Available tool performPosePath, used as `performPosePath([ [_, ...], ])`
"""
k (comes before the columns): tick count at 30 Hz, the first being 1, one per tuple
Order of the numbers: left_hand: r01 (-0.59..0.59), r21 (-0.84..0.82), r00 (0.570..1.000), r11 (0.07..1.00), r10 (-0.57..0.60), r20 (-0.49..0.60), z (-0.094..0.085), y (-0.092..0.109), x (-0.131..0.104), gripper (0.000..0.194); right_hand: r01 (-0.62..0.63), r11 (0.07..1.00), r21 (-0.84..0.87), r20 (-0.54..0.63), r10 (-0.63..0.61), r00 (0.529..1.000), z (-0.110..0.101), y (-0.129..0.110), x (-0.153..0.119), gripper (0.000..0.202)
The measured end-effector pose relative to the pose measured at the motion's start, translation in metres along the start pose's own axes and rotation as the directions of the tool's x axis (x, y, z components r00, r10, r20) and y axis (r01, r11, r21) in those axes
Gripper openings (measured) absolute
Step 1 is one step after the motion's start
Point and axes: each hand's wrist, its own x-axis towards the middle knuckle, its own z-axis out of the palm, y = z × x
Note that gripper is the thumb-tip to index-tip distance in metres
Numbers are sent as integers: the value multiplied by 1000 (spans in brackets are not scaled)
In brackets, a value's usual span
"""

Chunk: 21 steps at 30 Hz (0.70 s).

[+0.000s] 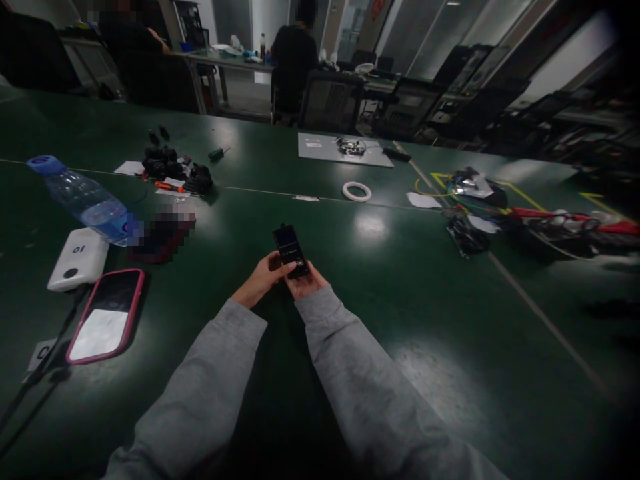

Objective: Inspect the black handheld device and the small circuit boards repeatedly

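A small black handheld device (pixel 288 241) with a dark screen and faint light text is held in front of me, above the green table. My left hand (pixel 263 279) grips its left side, with the thumb lying across the lower face. My right hand (pixel 306 285) is closed around the bottom and right edge, its palm partly under the device. The fingers behind it are hidden. Grey sleeves cover both forearms.
On the left are a pink-framed phone (pixel 107 317), a white power bank (pixel 79 260), a water bottle (pixel 87 200) and black parts (pixel 163 163). Ahead lie a tape roll (pixel 357 192) and a grey board (pixel 325 148); cables (pixel 545 223) lie right. Two people sit beyond.
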Motion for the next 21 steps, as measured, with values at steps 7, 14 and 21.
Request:
performPosePath([
  [7,-84,66,995,994,88,-50,-1,5,0,42,2,1000,11,-5,-2,1000,6,5,-7,15],
  [14,-84,140,994,987,94,-62,-8,12,-1,43,-27,1000,-5,35,27,999,6,5,-8,20],
  [21,-106,152,988,983,120,-92,-10,13,0,47,-26,996,-81,59,31,998,9,6,-7,21],
])
